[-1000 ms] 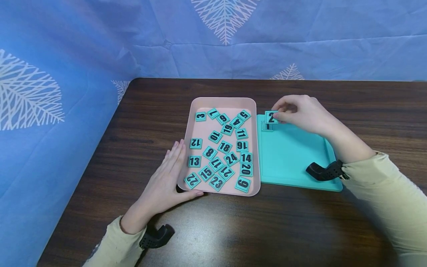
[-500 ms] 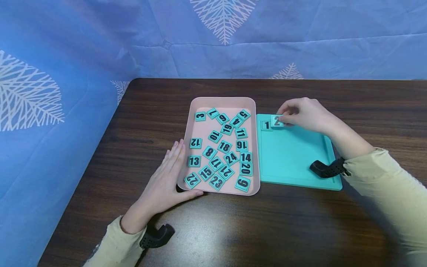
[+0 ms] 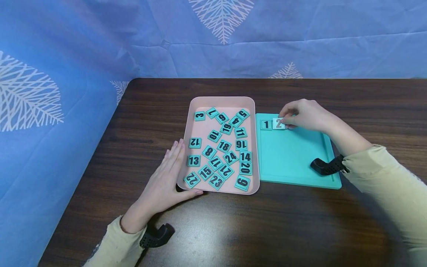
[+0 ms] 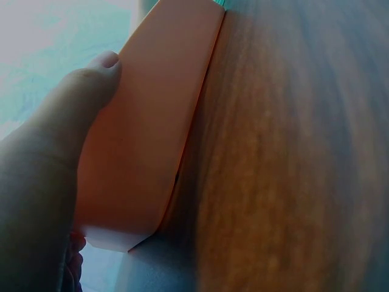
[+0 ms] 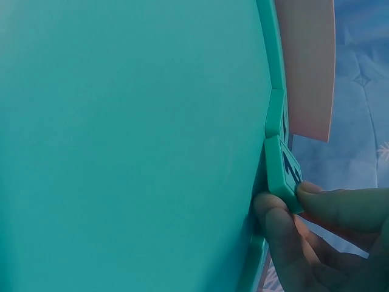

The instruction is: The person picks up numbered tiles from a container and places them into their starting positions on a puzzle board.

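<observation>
My right hand (image 3: 308, 115) pinches a turquoise number tile marked 2 (image 5: 283, 173) between thumb and fingers, at the far edge of the turquoise tray (image 3: 293, 159). Beside it, in that tray's far left corner, lies the tile marked 1 (image 3: 266, 125). In the right wrist view the 2 tile looks slightly tilted, close to the 1 tile. My left hand (image 3: 163, 181) rests with straight fingers along the left side of the pink tray (image 3: 221, 99), its thumb (image 4: 100, 79) against the near wall. Several number tiles, such as 18 (image 3: 224, 146), lie scattered at various angles inside the pink tray.
The two trays stand side by side on a dark wooden table (image 3: 233, 230). A blue cloth (image 3: 166, 22) with white leaf patterns hangs behind and to the left. Each wrist wears a black band, the right one (image 3: 327, 167) over the turquoise tray.
My right hand has moved the 2 tile rightward and slightly down, from over the 1 tile to beside it, uncovering the 1. The left hand has stayed in place.
</observation>
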`<state>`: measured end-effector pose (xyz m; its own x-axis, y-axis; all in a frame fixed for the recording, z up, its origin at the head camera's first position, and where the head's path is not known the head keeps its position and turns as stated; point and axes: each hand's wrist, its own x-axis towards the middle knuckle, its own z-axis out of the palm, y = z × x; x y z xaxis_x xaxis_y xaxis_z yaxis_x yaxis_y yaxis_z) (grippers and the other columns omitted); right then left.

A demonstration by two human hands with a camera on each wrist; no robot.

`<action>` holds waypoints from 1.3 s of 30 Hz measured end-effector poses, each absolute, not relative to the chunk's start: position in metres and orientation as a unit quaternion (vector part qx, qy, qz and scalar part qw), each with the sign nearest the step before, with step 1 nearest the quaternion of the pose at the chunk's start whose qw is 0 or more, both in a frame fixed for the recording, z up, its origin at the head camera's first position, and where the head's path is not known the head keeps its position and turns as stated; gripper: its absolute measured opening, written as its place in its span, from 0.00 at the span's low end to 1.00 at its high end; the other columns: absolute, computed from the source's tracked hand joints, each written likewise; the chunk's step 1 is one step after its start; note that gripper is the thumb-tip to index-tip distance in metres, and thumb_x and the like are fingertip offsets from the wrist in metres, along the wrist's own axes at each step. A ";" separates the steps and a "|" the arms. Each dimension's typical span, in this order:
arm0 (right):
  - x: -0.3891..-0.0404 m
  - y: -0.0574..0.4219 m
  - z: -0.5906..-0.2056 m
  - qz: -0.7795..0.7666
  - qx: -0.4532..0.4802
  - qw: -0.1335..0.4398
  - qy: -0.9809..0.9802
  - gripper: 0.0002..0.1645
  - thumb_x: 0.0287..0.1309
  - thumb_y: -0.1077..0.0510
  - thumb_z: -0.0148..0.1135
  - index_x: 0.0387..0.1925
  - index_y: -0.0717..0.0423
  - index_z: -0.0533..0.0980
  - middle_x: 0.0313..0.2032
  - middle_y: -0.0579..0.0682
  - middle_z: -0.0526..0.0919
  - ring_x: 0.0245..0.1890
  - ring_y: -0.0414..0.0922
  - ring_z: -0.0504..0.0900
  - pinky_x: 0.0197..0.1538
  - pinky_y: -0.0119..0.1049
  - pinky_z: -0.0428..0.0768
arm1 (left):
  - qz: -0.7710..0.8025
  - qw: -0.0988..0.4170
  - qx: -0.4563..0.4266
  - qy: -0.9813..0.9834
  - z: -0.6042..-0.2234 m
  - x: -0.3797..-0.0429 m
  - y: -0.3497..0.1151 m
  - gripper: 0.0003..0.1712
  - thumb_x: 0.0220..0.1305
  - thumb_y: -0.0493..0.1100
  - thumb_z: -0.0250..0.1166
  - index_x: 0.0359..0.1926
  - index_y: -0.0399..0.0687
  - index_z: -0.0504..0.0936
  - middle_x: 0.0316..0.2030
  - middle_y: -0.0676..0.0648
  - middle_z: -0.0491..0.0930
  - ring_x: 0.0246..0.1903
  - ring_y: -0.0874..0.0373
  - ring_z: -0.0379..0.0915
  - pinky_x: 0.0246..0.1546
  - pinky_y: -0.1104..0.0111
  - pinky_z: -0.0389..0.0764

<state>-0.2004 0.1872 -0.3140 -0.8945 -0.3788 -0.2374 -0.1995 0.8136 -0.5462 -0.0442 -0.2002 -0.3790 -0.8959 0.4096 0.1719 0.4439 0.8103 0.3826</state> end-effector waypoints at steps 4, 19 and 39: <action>-0.201 0.187 -0.315 -0.257 -0.157 0.164 0.939 0.12 0.65 0.58 0.59 0.45 0.60 0.80 0.26 0.49 0.84 0.30 0.47 0.81 0.33 0.42 0.73 | -0.212 0.040 -0.224 -0.951 -0.379 -0.044 -0.200 0.71 0.46 0.74 0.65 0.75 0.46 0.35 0.75 0.45 0.38 0.73 0.57 0.30 0.71 0.62 0.40; -0.202 0.184 -0.321 -0.238 -0.169 0.139 0.946 0.12 0.63 0.59 0.60 0.43 0.62 0.81 0.22 0.48 0.80 0.20 0.47 0.69 0.24 0.39 0.61 | -0.209 0.040 -0.223 -0.951 -0.379 -0.044 -0.201 0.71 0.46 0.74 0.65 0.75 0.46 0.34 0.75 0.44 0.38 0.73 0.57 0.30 0.71 0.60 0.41; -0.202 0.182 -0.324 -0.226 -0.179 0.118 0.950 0.10 0.60 0.59 0.62 0.39 0.63 0.80 0.28 0.50 0.80 0.25 0.46 0.72 0.30 0.41 0.67 | -0.210 0.035 -0.221 -0.952 -0.378 -0.044 -0.201 0.71 0.47 0.75 0.64 0.75 0.46 0.34 0.75 0.44 0.37 0.73 0.56 0.29 0.71 0.60 0.40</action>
<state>-0.2016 0.1821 -0.3238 -0.9078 -0.3942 -0.1432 -0.2875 0.8336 -0.4717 -0.0443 -0.2007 -0.3785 -0.8996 0.4064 0.1596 0.4358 0.8136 0.3848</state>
